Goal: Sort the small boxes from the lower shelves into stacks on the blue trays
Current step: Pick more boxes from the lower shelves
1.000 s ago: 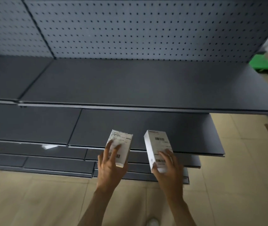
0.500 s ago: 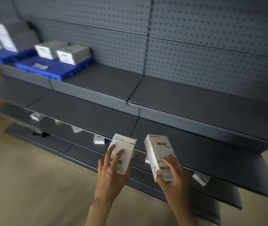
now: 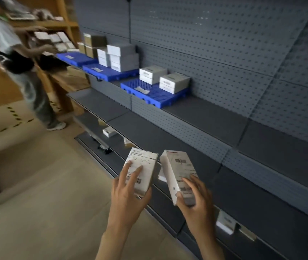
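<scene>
Left box (image 3: 142,171) held in left hand (image 3: 128,196), fingers spread over its label, right box (image 3: 179,175) gripped by right hand (image 3: 196,201), blue trays (image 3: 150,94) seen beyond on shelf (image 3: 215,117).

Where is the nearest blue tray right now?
Head view, centre-left: the nearest blue tray sits on the upper grey shelf, holding stacked white boxes.

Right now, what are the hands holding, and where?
Left hand grips the left box, right hand the right box, each by its lower end.
</scene>
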